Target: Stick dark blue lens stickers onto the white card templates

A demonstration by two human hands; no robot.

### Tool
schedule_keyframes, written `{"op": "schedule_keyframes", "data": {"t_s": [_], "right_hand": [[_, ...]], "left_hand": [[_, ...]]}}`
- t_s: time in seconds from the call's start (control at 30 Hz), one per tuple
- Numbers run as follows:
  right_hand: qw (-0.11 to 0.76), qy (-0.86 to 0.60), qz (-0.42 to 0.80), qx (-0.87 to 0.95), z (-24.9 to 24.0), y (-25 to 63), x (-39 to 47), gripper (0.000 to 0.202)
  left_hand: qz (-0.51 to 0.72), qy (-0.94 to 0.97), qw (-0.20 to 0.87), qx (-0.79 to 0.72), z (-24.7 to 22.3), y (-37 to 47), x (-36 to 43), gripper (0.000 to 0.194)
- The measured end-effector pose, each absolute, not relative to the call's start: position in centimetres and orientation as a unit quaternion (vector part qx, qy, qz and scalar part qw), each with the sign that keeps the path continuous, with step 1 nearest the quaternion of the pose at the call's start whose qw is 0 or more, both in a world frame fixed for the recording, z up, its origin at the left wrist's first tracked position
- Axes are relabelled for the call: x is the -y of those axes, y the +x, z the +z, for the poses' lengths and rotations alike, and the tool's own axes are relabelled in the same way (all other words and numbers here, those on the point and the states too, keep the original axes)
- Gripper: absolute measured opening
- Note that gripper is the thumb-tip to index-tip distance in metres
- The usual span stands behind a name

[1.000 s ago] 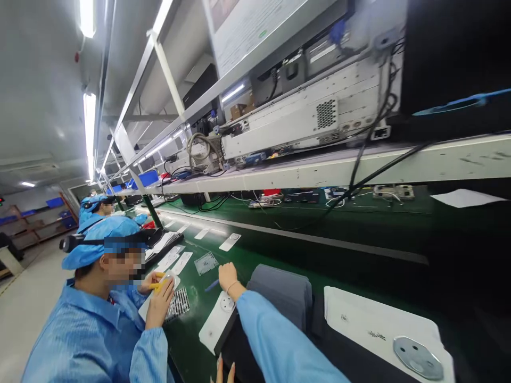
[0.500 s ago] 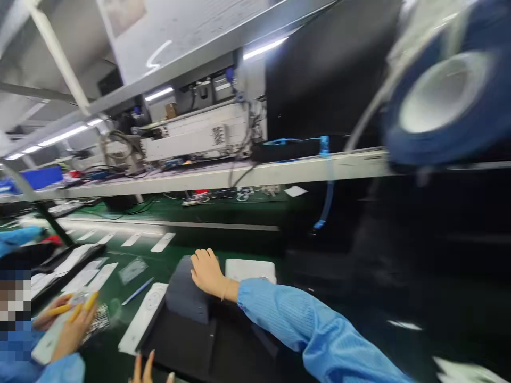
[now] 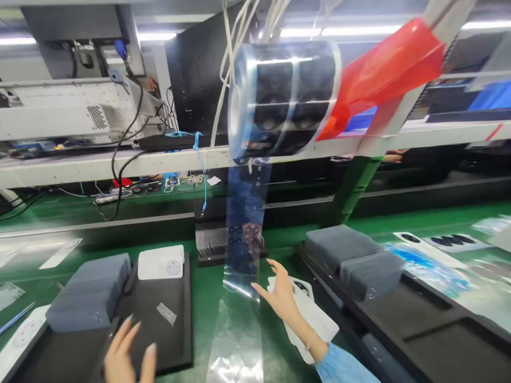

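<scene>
My right hand point(image 3: 284, 298) is open, thumb and fingers apart, beside the lower part of a clear film strip point(image 3: 243, 229). Whether the thumb touches the film I cannot tell. The strip hangs from a film roll point(image 3: 295, 101) with dark printed squares. Under my right wrist lie white sheets point(image 3: 315, 319) with a black round cutout. My left hand point(image 3: 125, 354), partly cut off by the lower edge, is open over a black foam tray point(image 3: 175, 330). That tray bears a stack of grey-blue plates point(image 3: 91, 292) and a white card point(image 3: 161, 262) with a round mark.
At right, another black tray point(image 3: 423, 314) holds more grey-blue plates point(image 3: 351, 250). A small black rack point(image 3: 209, 242) of thin pieces stands behind the film. A shelf beam point(image 3: 159, 162) crosses above the green bench, with a red bag point(image 3: 391, 69) hanging on a post.
The view has swung right, bringing the film roll and right tray into sight. My right hand has left the grey plate stack and is now beside the hanging film.
</scene>
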State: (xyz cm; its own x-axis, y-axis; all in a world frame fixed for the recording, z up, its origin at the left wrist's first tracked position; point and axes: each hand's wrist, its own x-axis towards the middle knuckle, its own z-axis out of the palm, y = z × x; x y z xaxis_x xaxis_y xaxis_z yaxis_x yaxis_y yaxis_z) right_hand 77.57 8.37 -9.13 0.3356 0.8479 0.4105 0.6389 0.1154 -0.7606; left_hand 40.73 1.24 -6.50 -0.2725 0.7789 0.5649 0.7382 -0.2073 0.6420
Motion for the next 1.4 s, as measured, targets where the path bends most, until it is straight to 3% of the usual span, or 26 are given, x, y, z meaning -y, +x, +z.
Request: {"op": "schedule_keyframes", "data": {"t_s": [0.07, 0.13, 0.3, 0.37, 0.43, 0.53, 0.63, 0.7, 1.07, 1.4], "right_hand": [[0.479, -0.640, 0.203, 0.566, -9.4, 78.6, -9.6, 0.080], [0.462, -0.602, 0.299, 0.578, -9.2, 79.3, -10.4, 0.081], [0.446, -0.492, 0.415, 0.622, -9.1, 80.3, -10.4, 0.037], [0.462, -0.482, 0.408, 0.623, -9.3, 80.4, -10.0, 0.032], [0.475, -0.482, 0.373, 0.635, -9.4, 80.1, -9.4, 0.032], [0.475, -0.517, 0.214, 0.680, -9.3, 79.2, -8.3, 0.042], [0.403, -0.526, 0.029, 0.748, -9.1, 78.7, -7.8, 0.060], [0.365, -0.489, -0.030, 0.792, -9.1, 78.8, -7.8, 0.062], [0.431, -0.474, 0.015, 0.768, -8.4, 78.2, -7.3, 0.044], [0.450, -0.456, -0.073, 0.764, -8.5, 78.0, -7.2, 0.012]], "left_hand": [[0.467, 0.661, 0.146, -0.569, -5.9, 48.0, -3.1, 0.048], [0.437, 0.674, 0.266, -0.532, -5.8, 54.4, -5.8, 0.054], [0.442, 0.540, 0.433, -0.570, -7.8, 60.2, -11.7, 0.091], [0.432, 0.489, 0.553, -0.518, -8.8, 59.7, -12.1, 0.091], [0.421, 0.461, 0.626, -0.467, -9.4, 59.2, -11.8, 0.077], [0.428, 0.459, 0.636, -0.449, -9.6, 59.0, -11.2, 0.061], [0.439, 0.447, 0.648, -0.433, -9.6, 59.2, -10.9, 0.055], [0.437, 0.441, 0.660, -0.422, -9.5, 59.1, -10.9, 0.054], [0.458, 0.525, 0.609, -0.379, -8.9, 58.9, -10.2, 0.037], [0.486, 0.533, 0.549, -0.422, -8.9, 59.4, -10.2, 0.037]]}}
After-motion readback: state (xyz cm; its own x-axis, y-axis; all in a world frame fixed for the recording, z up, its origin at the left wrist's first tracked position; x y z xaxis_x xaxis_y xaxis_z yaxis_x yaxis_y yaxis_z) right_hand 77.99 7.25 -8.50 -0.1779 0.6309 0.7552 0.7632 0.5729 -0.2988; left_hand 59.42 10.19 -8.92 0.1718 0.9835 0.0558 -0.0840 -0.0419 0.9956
